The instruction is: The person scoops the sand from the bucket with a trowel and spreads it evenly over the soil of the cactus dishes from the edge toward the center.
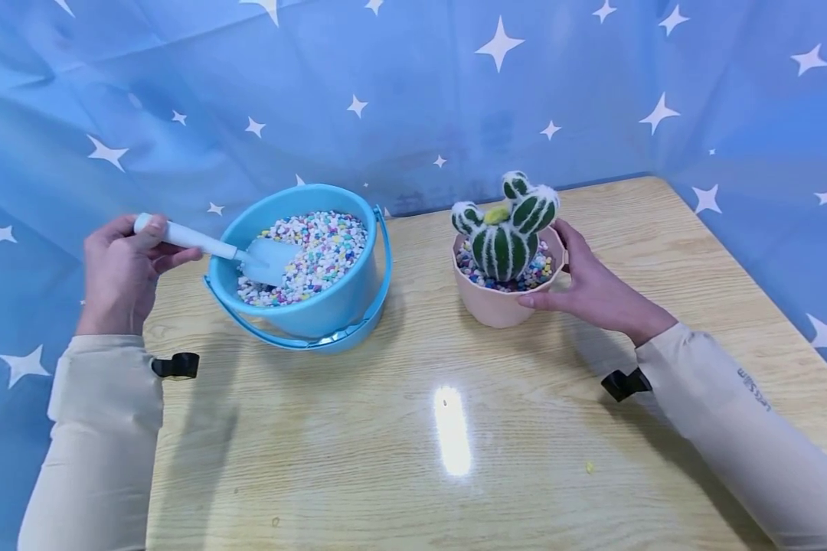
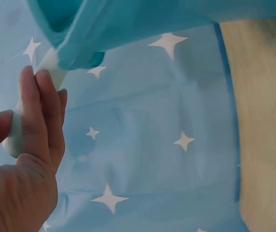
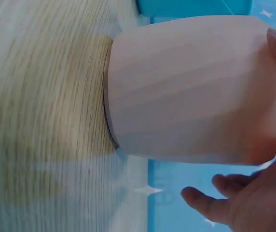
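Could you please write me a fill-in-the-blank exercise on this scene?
The left hand holds the scoop by its ____.
The scoop's blade is inside the bucket, whose colour is ____.
The right hand holds a pink pot containing a ____.
The curtain is printed with white ____.

Missing words: handle; blue; cactus; stars.

Starry cloth [image 1: 413, 92] and table [image 1: 358, 459] suggest a studio.

Lt-blue bucket [image 1: 367, 295], its multicol. pebbles [image 1: 331, 249] (mostly wht), pink pot [image 1: 492, 306], wht-striped grn cactus [image 1: 501, 252], pale-blue scoop [image 1: 272, 257]
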`<state>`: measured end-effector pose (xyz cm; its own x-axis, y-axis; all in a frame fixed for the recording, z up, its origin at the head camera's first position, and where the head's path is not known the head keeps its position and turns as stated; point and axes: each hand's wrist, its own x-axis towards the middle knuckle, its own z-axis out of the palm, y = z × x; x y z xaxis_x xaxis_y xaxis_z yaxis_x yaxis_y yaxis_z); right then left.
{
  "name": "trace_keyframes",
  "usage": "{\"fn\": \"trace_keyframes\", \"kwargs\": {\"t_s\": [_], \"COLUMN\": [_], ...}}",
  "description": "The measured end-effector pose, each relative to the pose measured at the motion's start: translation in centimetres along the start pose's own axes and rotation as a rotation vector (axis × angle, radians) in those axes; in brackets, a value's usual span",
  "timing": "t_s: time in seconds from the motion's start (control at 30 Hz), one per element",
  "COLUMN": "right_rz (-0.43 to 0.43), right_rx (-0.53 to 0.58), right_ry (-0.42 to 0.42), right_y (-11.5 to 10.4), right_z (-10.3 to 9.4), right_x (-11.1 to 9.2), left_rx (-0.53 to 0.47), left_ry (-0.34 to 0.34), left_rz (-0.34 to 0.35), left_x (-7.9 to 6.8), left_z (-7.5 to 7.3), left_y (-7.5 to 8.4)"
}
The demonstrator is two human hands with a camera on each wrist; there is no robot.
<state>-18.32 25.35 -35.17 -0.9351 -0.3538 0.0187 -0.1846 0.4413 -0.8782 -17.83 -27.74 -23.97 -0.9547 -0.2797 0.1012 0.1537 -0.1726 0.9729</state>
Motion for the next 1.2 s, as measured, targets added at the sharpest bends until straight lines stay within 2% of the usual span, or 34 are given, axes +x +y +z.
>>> {"fn": "trace_keyframes", "kwargs": {"t_s": [0.23,0.63,1.2], "right_rz": [0.045,-0.051,-0.031], "right_rx": [0.008,0.022,0.022], "right_ry": [-0.018,-0.001,-0.014], "right_y": [0.1,0.1,-0.2], "right_z": [0.1,0.0,-0.1], "right_x": [0.0,0.3,0.1], "left_rx": [-0.033,-0.103,-0.405], "left_ry": [0.015,0.024,0.125], "left_rz": [-0.008,-0.026,-0.108], "left_x": [0.0,-0.7,-1.5], "left_z": [0.0,-0.8,-1.0], "left_y": [-0.6,-1.1,-2.6]}}
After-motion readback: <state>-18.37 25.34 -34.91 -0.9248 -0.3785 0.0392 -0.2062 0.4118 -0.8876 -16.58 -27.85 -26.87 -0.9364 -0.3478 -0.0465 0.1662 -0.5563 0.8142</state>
